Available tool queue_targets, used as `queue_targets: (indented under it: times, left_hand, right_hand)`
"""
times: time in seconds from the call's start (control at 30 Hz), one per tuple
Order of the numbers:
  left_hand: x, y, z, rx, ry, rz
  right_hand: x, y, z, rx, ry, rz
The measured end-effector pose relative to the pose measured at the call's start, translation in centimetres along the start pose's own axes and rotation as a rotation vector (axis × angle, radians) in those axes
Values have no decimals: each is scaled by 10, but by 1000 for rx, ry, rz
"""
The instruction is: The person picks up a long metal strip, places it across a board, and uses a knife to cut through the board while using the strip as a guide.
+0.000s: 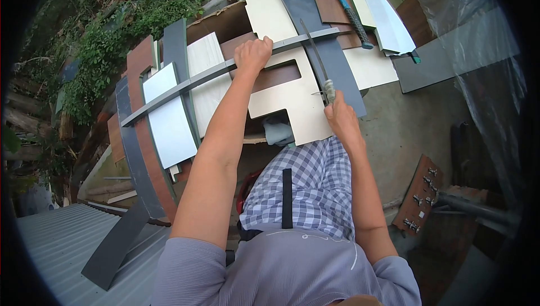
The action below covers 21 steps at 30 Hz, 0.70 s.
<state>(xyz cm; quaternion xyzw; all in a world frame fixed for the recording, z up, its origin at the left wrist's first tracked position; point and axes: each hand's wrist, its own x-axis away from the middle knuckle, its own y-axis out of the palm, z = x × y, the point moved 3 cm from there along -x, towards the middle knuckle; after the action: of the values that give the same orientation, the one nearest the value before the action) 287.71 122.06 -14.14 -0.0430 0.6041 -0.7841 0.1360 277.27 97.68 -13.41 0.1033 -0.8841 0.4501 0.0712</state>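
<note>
A long grey metal bar [211, 73] lies slantwise across a spread of flat panels. My left hand [253, 54] is closed over the bar near its middle, pressing it against the panels. My right hand [342, 119] grips the pale handle of a hacksaw [317, 52], seen edge-on from above. The saw's thin dark length points away from me and crosses the bar near its right end. Beneath the bar is a cream panel [301, 100] with rectangular cutouts, beside a dark grey panel [338, 75].
A claw hammer [350, 13] with a blue and black handle lies on the panels at the upper right. Clear plastic sheeting [467, 30] hangs at right. A brown board with metal fittings [419, 196] stands lower right. Corrugated sheet [62, 249] lies lower left; plants [112, 52] grow beyond the panels.
</note>
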Motion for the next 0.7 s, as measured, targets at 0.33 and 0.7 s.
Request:
queue_targets:
  times: [0.33,0.7]
  left_hand:
    - [0,0,-2,8,-39,-42]
    - [0,0,-2,32,-24,3]
  right_hand:
    - [-67,4,-32,51,-89,59]
    - [-4,-1,1,56,-15,-5]
